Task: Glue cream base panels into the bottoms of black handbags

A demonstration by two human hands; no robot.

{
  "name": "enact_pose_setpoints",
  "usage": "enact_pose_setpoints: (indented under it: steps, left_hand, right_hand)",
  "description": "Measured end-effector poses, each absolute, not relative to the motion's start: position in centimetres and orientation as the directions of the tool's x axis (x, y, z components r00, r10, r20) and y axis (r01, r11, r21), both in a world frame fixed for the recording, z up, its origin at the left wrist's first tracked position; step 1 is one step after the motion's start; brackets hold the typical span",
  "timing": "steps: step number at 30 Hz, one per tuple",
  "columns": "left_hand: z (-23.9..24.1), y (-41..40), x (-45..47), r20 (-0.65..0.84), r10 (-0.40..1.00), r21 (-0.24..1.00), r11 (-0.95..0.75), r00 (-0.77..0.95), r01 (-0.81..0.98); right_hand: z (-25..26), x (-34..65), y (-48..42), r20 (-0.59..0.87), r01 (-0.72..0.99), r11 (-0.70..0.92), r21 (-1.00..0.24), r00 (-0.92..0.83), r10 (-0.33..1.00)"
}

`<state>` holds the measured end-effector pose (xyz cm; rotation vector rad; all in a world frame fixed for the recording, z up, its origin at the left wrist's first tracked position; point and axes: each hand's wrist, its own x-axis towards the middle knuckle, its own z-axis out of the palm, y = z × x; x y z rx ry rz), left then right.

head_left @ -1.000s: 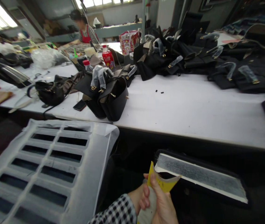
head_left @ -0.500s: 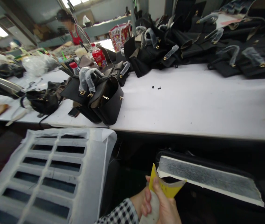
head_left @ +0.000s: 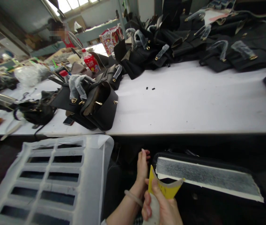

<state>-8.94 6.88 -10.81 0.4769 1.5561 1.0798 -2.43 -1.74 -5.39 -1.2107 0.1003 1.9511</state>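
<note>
My right hand (head_left: 162, 204) grips a yellow piece with a curved notch (head_left: 164, 189), together with a pale, smooth, long part (head_left: 153, 207) that runs down through the fingers. My left hand (head_left: 143, 161), with a pale bracelet on its wrist, reaches forward beyond the yellow piece. Its fingers are stretched out and nothing shows in them. To the right of it, below the table edge, lies a dark, rounded object with a grey, white-bordered strip (head_left: 205, 175). What kind of object this is, I cannot make out.
A white slotted frame (head_left: 91, 181) stands at the left. On the white table (head_left: 189, 106) are black handbags (head_left: 102, 107) with wrapped handles, a phone (head_left: 68, 121) and a red-labelled bottle (head_left: 91, 61). More black bags (head_left: 219, 57) are piled behind. A person (head_left: 68, 43) is in the background.
My left hand has moved away from beside my right hand, forward and up, and its fingers now show stretched out. My right hand keeps its grip on the yellow piece. The view has shifted slightly.
</note>
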Motion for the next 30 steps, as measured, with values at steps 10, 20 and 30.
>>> enact_pose_setpoints:
  steps: [10,20,30]
  left_hand:
    - [-4.3,8.9,-7.5,-0.213,0.964,0.977,0.204,0.162,0.067]
    - [-4.1,8.9,-7.3,-0.228,0.966,0.969,0.214,0.119,0.125]
    - [-4.5,8.9,-6.3,-0.265,0.964,0.924,0.245,0.03,0.292]
  right_hand:
    - [-6.3,-1.4,-1.7,-0.716,-0.628,-0.705,-0.33,-0.32,0.62]
    - [-5.9,-0.1,-1.2,-0.777,-0.493,-0.796,-0.351,-0.322,0.541]
    - [-6.6,1.9,-0.9,-0.786,-0.289,-0.864,-0.413,-0.366,0.498]
